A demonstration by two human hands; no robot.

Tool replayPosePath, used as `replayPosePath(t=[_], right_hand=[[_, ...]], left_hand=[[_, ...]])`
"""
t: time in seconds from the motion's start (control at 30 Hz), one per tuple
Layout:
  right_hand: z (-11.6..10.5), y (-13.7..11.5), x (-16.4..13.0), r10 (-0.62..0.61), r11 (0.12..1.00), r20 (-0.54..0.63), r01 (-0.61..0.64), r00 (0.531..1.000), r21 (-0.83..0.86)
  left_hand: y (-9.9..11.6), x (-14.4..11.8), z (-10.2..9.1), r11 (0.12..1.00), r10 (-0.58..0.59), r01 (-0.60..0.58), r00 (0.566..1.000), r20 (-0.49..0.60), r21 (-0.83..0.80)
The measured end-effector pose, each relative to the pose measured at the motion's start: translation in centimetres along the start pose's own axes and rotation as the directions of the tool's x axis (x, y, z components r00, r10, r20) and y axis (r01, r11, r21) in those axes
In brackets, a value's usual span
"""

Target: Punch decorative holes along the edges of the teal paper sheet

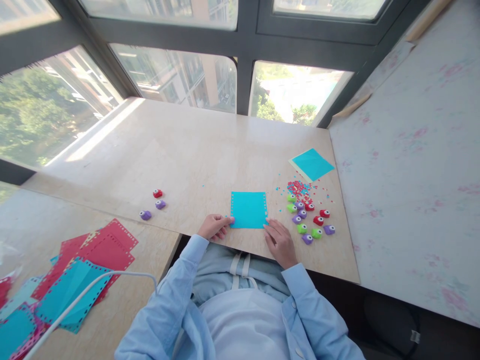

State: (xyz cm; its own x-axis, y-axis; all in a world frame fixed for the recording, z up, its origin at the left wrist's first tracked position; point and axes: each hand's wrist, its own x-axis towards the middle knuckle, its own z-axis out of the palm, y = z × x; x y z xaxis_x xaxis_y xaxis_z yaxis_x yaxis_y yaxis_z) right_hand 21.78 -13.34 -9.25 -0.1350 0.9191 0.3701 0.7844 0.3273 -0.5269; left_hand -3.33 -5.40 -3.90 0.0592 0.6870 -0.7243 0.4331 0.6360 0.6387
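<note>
A turquoise paper square (248, 209) with punched holes along its left and right edges lies flat on the beige tabletop (195, 155) just in front of me. My left hand (215, 226) rests at its lower left corner, fingers curled and touching the edge. At the lower right corner my right hand (279, 242) lies flat, its fingertips on the paper. To the right sits a cluster of several small red, green and purple craft punches (309, 219).
Red and blue paper confetti (299, 188) lies behind the punches, and a stack of turquoise sheets (312, 164) farther right. Three more punches (153, 204) sit at the left. A pile of punched red and turquoise papers (75, 285) and a white cable (93, 287) lie on the lower left table.
</note>
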Motion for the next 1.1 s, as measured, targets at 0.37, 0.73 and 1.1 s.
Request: replayPosePath(t=[0.37,0.73,1.1], right_hand=[[-0.1,-0.1,0.1,0.014,1.000,-0.010,-0.014,1.000,0.004],[0.0,-0.3,0.0,0.031,0.998,-0.047,-0.028,0.998,0.065],[0.0,-0.5,-0.5,0.050,0.989,-0.073,-0.039,0.996,0.143]], left_hand=[[-0.4,0.3,0.6,0.988,0.143,-0.147,0.988,-0.062,-0.050],[-0.2,1.0,0.3,0.993,0.111,-0.111,0.994,-0.004,-0.036],[-0.8,0.9,0.5,0.991,0.133,-0.133,0.991,-0.023,-0.004]])
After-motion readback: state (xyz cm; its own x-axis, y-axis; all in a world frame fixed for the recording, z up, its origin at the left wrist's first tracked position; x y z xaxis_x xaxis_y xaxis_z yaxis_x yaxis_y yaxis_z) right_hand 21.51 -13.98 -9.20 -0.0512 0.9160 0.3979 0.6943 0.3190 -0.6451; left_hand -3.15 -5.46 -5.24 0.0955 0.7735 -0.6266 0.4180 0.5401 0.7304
